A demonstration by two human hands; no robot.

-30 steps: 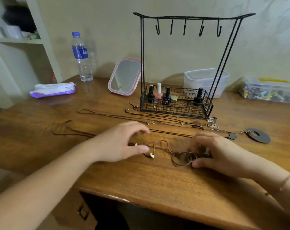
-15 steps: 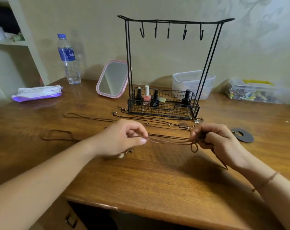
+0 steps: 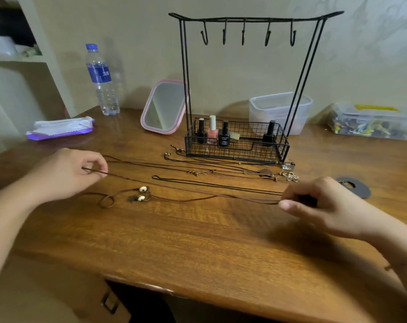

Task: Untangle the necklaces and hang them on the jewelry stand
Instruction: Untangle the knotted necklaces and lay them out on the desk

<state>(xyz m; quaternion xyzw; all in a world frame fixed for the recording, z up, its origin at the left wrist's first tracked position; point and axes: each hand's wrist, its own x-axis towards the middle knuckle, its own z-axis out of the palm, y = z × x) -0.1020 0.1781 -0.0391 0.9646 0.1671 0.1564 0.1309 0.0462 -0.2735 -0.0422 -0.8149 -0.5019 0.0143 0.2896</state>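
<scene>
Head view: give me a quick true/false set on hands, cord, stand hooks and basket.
1. Both hands pinch the same brown cord necklace. True: the left hand holds one end and the right hand the other, with the cord stretched between them.
2. One necklace already hangs on the jewelry stand. False: all five hooks are bare.
3. The white beads lie on the table between the hands. True.
4. The stand's wire basket holds only necklaces. False: it holds nail polish bottles.
5. The water bottle lies on its side. False: it stands upright, near the wall.
</scene>
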